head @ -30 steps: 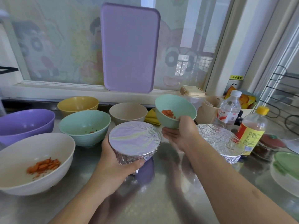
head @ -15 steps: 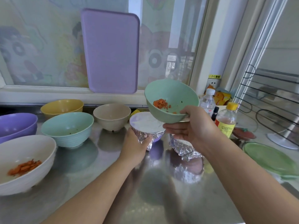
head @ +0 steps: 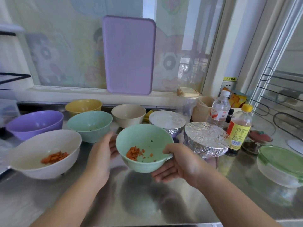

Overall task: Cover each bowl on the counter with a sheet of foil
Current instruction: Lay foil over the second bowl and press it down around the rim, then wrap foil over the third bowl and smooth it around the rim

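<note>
My right hand (head: 179,164) grips a small green bowl (head: 147,140) with orange carrot bits by its right rim and underside, holding it above the steel counter (head: 147,202). My left hand (head: 101,154) is at the bowl's left side, fingers relaxed and touching its wall. Two foil-covered bowls stand behind on the right: one (head: 167,119) at the back, one (head: 207,136) nearer. Uncovered bowls stand to the left: a large cream bowl (head: 32,145) with carrot, a green bowl (head: 90,123), a purple bowl (head: 34,122), a yellow bowl (head: 83,104) and a beige bowl (head: 128,113).
A purple cutting board (head: 129,54) leans on the window. At the right stand a water bottle (head: 218,110), a yellow-capped sauce bottle (head: 240,128), a green-lidded glass container (head: 282,164) and a wire rack (head: 278,99).
My left hand set the foil-covered bowl down at the back and let go of it. My right hand brought the green carrot bowl down toward me, and my left hand came to its side.
</note>
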### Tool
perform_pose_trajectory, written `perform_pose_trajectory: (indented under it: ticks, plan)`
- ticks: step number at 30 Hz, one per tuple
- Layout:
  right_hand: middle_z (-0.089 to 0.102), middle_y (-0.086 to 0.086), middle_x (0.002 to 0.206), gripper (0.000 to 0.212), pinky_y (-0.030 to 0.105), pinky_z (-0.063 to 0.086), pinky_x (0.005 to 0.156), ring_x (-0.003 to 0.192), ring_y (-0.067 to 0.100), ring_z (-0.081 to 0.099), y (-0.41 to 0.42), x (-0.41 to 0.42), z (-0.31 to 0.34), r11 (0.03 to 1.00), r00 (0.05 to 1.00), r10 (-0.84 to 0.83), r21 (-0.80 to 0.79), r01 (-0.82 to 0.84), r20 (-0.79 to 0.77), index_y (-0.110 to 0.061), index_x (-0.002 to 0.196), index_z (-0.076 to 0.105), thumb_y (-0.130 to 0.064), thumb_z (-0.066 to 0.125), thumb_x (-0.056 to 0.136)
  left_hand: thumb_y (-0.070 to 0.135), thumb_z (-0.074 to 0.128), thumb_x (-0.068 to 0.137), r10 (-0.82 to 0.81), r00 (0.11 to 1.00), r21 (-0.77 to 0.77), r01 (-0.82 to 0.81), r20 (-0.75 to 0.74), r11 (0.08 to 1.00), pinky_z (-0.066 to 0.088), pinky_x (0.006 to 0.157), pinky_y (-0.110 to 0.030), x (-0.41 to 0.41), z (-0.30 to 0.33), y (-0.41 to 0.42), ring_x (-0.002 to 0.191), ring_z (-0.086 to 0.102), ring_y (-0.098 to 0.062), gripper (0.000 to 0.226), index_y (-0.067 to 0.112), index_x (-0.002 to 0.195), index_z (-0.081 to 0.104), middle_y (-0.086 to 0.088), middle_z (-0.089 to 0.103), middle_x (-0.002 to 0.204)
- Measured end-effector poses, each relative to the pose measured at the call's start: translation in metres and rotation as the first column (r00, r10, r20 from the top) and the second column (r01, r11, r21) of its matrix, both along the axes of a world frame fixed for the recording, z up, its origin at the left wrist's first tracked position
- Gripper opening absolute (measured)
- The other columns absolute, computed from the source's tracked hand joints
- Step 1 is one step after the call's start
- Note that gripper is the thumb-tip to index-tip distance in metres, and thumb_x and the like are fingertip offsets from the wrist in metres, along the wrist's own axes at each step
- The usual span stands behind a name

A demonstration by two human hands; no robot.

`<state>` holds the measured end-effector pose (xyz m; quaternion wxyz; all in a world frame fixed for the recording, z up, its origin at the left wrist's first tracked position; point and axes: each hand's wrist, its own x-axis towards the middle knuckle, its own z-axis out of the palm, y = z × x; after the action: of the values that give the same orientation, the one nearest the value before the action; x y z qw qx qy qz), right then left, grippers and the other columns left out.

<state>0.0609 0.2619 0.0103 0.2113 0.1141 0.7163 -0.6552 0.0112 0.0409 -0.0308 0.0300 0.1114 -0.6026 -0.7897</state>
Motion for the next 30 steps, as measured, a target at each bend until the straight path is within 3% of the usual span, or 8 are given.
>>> perform_pose_trajectory:
  ticks: [2,4,7,13,15,18,25,30]
  plan:
    - [0.076,0.031,0.092,0.052,0.034,0.06,0.063,0.072,0.037,0.074,-0.012,0.003,-0.012,0.999,1.0,0.021,0.03,-0.022,0.02,0.019,0.114,0.06,-0.026,0.036,0.1,0.046,0.059,0.103,-0.065,0.998,0.006,0.065,-0.021,0.998,0.055,0.096,-0.047,0.015,0.0,-0.013,0.106,0.073,-0.022,0.033,0.021,0.112,0.079,-0.004,0.081,0.106]
    - [0.076,0.031,0.091,0.057,0.033,0.059,0.059,0.068,0.036,0.073,-0.026,0.006,-0.021,0.997,0.999,0.031,0.067,-0.033,0.03,0.022,0.112,0.061,-0.029,0.035,0.102,0.049,0.054,0.104,-0.151,0.988,-0.158,0.143,-0.043,0.977,0.05,0.107,-0.048,0.029,-0.006,-0.025,0.115,0.07,-0.018,0.034,0.029,0.116,0.08,0.003,0.079,0.114]
    - [0.076,0.031,0.087,0.064,0.032,0.058,0.053,0.062,0.034,0.072,-0.041,0.009,-0.03,0.993,1.0,0.014,0.116,-0.017,0.023,0.021,0.109,0.063,-0.037,0.035,0.107,0.044,0.045,0.11,-0.123,0.991,-0.379,0.096,-0.048,0.92,0.047,0.111,-0.042,0.045,-0.011,-0.034,0.121,0.064,-0.007,0.034,0.036,0.131,0.071,0.016,0.071,0.129]
    - [0.074,0.029,0.078,0.061,0.026,0.046,0.041,0.049,0.03,0.063,-0.045,0.014,-0.033,0.977,0.989,-0.107,0.172,0.124,-0.102,-0.01,0.111,0.062,-0.065,0.036,0.107,0.053,0.039,0.11,-0.092,0.995,-0.425,0.072,-0.028,0.902,0.042,0.11,-0.035,0.059,-0.007,-0.037,0.118,0.056,0.0,0.038,0.036,0.138,0.06,0.021,0.063,0.128]
    - [0.072,0.02,0.075,0.054,0.027,0.044,0.046,0.052,0.029,0.06,-0.04,0.017,-0.029,0.921,0.958,-0.155,0.317,0.228,-0.241,-0.019,0.102,0.063,-0.068,0.041,0.102,0.047,0.04,0.112,-0.084,0.994,-0.43,0.048,-0.067,0.901,0.039,0.101,-0.029,0.065,-0.002,-0.041,0.106,0.053,0.008,0.03,0.037,0.134,0.057,0.024,0.059,0.117]
    - [0.068,0.005,0.093,0.039,0.038,0.044,0.075,0.087,0.03,0.061,-0.038,0.024,-0.013,0.764,0.85,-0.174,0.477,0.435,-0.498,-0.02,0.094,0.063,-0.057,0.049,0.098,0.047,0.045,0.109,-0.052,0.989,-0.489,-0.022,-0.136,0.872,0.045,0.105,-0.034,0.075,0.002,-0.056,0.116,0.059,-0.001,0.029,0.034,0.126,0.065,0.023,0.065,0.121]
    - [0.063,-0.003,0.069,0.012,0.039,0.043,0.064,0.074,0.019,0.06,-0.136,0.052,0.035,0.771,0.572,0.125,0.442,0.458,-0.81,-0.024,0.085,0.059,-0.027,0.057,0.097,0.021,0.059,0.104,-0.052,0.963,-0.535,-0.102,-0.265,0.839,0.059,0.092,-0.047,0.112,0.026,-0.123,0.085,0.074,-0.008,0.019,0.023,0.095,0.075,0.009,0.077,0.085]
    - [0.063,-0.006,0.068,0.015,0.042,0.05,0.063,0.068,0.018,0.059,-0.251,0.053,0.023,0.761,0.441,0.489,0.615,0.206,-0.753,-0.021,0.08,0.06,-0.025,0.06,0.094,0.02,0.067,0.096,0.119,0.955,-0.678,-0.277,-0.27,0.681,0.055,0.08,-0.026,0.137,0.023,-0.214,0.081,0.066,0.003,0.014,0.032,0.093,0.073,0.016,0.074,0.086]
